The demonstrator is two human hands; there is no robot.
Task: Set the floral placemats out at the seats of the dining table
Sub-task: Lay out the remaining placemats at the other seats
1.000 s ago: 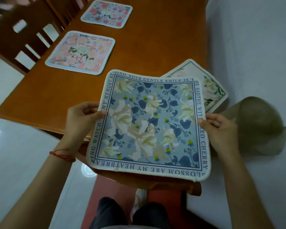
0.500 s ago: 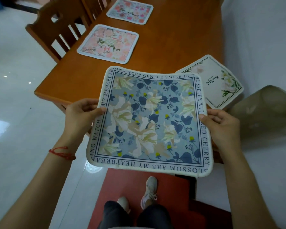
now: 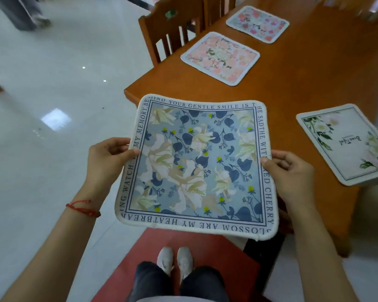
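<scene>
We have stepped back from the wooden surface [image 3: 303, 83]; both hands' fingers [image 3: 118, 147] still pinch the blue floral square cloth placemat [image 3: 196, 166], unplaced.

Wooden chair [image 3: 168, 29], red mat [image 3: 183, 253], white shoes [image 3: 175, 260]

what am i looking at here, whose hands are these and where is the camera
There is no machine here: a person wears a camera on the head, looking down at their own hands. The left hand and right hand hold a blue floral placemat by its side edges, fingers curled round them, above the near end of a wooden dining table. Three more placemats lie on the table: a peach one, a pink one and a white one. A wooden chair stands beside the table.
</scene>
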